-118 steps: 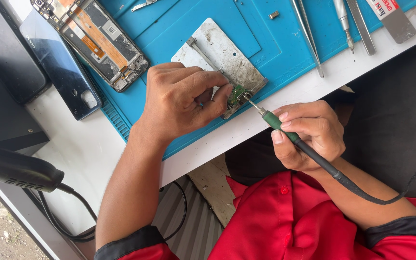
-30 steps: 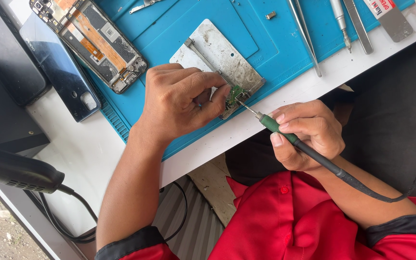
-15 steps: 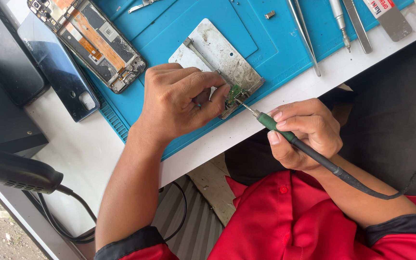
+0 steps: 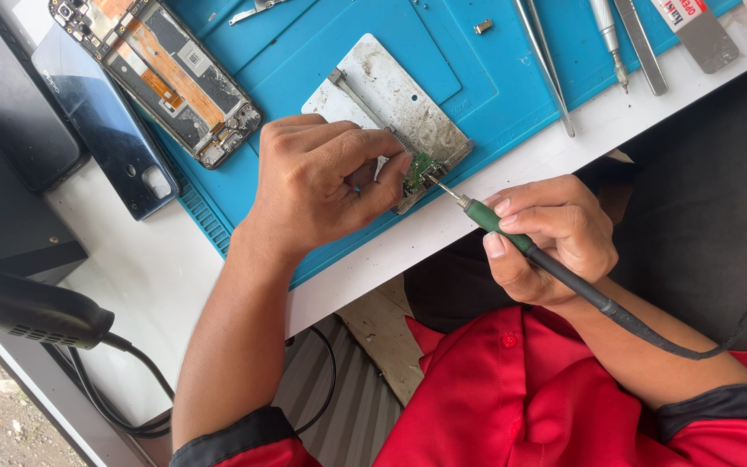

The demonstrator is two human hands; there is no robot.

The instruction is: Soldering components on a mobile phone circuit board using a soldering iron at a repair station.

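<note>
Left hand (image 4: 322, 186) is curled knuckles-up over a small green board (image 4: 419, 169), which is pinned by the fingertips against a worn metal plate (image 4: 391, 91) on the blue mat (image 4: 322, 52). Right hand (image 4: 546, 238) is closed in a pen grip around a green-handled soldering iron (image 4: 486, 216), whose thin tip touches the board's near edge. The board is judged light, stiff and fragile; it is best held by its edges, pressed flat, away from the components. The iron is judged light and rigid, hot at the tip, and is best gripped on the handle only. Its long axis runs diagonally, the tip pointing up-left toward the board, the dark cable trailing down-right. An opened phone (image 4: 162, 69) lies well apart on the mat, tweezers (image 4: 546, 65) near the surface's edge.
</note>
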